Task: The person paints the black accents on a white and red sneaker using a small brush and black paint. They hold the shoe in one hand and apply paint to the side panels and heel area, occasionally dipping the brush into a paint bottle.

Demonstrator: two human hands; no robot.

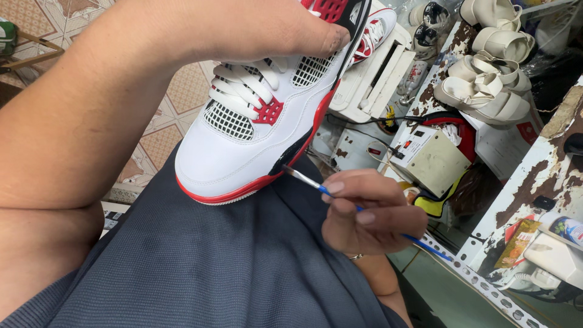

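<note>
Brush (316,185) tip touching sneaker (255,133) midsole

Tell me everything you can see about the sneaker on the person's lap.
The sneaker is a white high-top that looks like leather, with a red outsole edge, black midsole patches, red lace tabs, white laces and white mesh panels on the side and toe area. It rests toe-down on the grey-clad lap, tilted, its sole edge facing the right hand. The left hand steadies it from above at the collar. The right hand holds a thin blue-handled brush, its tip meeting the black and red midsole.
</note>
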